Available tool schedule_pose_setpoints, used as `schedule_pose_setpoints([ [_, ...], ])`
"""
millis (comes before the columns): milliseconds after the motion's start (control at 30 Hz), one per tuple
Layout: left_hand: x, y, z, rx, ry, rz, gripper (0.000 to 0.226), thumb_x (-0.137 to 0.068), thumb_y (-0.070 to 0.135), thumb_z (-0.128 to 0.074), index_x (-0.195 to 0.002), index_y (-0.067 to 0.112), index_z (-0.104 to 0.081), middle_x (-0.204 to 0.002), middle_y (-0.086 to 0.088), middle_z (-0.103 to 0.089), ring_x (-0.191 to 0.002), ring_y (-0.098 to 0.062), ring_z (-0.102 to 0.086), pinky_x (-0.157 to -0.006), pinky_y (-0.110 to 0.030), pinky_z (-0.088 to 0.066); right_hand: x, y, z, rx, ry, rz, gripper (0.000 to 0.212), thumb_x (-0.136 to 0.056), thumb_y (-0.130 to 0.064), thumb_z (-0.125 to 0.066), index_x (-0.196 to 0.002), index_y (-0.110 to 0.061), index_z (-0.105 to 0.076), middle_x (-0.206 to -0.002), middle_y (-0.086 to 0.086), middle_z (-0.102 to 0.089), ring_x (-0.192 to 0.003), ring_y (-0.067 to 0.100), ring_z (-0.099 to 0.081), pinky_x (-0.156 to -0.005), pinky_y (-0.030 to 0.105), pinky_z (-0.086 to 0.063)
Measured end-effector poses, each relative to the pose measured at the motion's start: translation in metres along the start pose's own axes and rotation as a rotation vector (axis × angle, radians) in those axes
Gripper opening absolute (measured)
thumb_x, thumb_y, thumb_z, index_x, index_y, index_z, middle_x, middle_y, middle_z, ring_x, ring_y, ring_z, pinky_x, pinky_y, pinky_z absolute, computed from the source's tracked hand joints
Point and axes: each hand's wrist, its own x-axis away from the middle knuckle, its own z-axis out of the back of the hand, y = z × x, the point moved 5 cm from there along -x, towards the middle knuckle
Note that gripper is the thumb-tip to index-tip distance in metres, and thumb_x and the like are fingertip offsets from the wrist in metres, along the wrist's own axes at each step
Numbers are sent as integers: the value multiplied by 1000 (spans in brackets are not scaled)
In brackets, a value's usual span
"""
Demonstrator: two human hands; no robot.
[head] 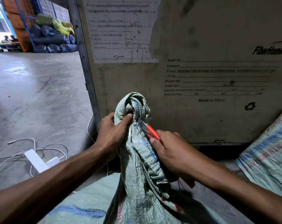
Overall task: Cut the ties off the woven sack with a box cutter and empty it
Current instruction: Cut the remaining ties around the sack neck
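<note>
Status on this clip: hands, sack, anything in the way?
Left hand grips sack neck. Right hand holds box cutter, blade at the bunched neck. Sack not yet emptied. Nothing blocking.

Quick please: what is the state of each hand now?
Left hand: closed on the bunched neck of the sack.
Right hand: closed on the box cutter, blade at the neck.

I am counting two woven sacks [142,159] [266,159], one box cutter [150,131], one crate [201,46], one power strip [38,160].
</note>
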Motion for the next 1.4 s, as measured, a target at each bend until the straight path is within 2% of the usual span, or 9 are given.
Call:
schedule_pose_setpoints([
  [267, -6, 0, 4, -48, 36, -26, 20, -88, 18, -64, -104, 7, -69, -90, -13, -75, -83, -29, -71, -74, -39, -57, 6, 5, -8, 66, -55, -19, 31, -96, -35, -35, -69, -21, -37, -65, -1, -49, -56, 19, -48, -53, 36, -36],
  [467, -8, -1, 6, -57, 40, -27, 20, -90, 14, -61, -107, 6, -69, -88, -9, -74, -67, -17, -68, -57, -21, -51, 11, 8, -11, 125, -153, -89, 34, -96, -33, -38, -64, -21, -32, -75, 3, -47, -72, 27, -48, -64, 35, -39],
  [600, -7, -3, 4, -30, -4, -4, 20, -92, 12, -58, -108, 8, -68, -84, -7, -73, -63, -13, -66, -52, -18, -51, 10, 16, -12, 97, -193, -84, 33, -95, -35, -38, -67, -18, -38, -69, 1, -47, -63, 21, -46, -58, 35, -38],
  [733, -11, 3, 6, 57, -45, 24, 21, -93, 16, -57, -109, 10, -68, -75, 2, -72, -56, -4, -66, -50, -14, -49, 13, 20, 14, -258, -25, -74, 31, -95, -32, -43, -72, -15, -52, -61, -2, -48, -53, 12, -41, -52, 31, -35],
  [867, -3, 11, -3, 161, -185, 78, 18, -93, 16, -56, -102, 9, -70, -82, -4, -78, -69, -11, -72, -57, -20, -56, 2, 21, 48, -406, 272, -26, 24, -84, -34, -63, -79, -13, -52, -62, -4, -45, -42, 0, -45, -45, 16, -38],
  [1000, 15, 15, -20, 204, -320, 137, 17, -91, 16, -57, -95, 7, -71, -83, -11, -77, -70, -20, -73, -61, -27, -60, -13, 23, 35, -613, 140, -61, 34, -77, -25, -74, -99, -7, -55, -74, 1, -56, -51, 1, -54, -46, 13, -45],
  [1167, 16, 17, -17, -28, -372, 40, 42, -79, 28, -72, -118, 19, -60, -101, -2, -76, -87, -18, -74, -68, -29, -59, -22, 26, 29, -622, 161, -30, 28, -81, -20, -69, -98, -12, -49, -76, 2, -53, -61, 11, -53, -51, 19, -45],
  [1267, 14, 21, -15, -236, -457, -51, 54, -74, 16, -79, -122, 18, -54, -102, -3, -76, -90, -18, -73, -81, -38, -59, -26, 26, 33, -594, 170, -1, 28, -82, -19, -69, -100, -9, -51, -76, 6, -54, -62, 14, -53, -51, 23, -47],
  [1400, 11, 26, -9, -190, -573, -3, 49, -76, 3, -74, -121, 17, -60, -107, -7, -75, -98, -24, -71, -79, -37, -59, -23, 29, 38, -658, 99, 45, 26, -84, -12, -66, -105, -5, -53, -73, 8, -50, -58, 12, -50, -49, 22, -44],
])
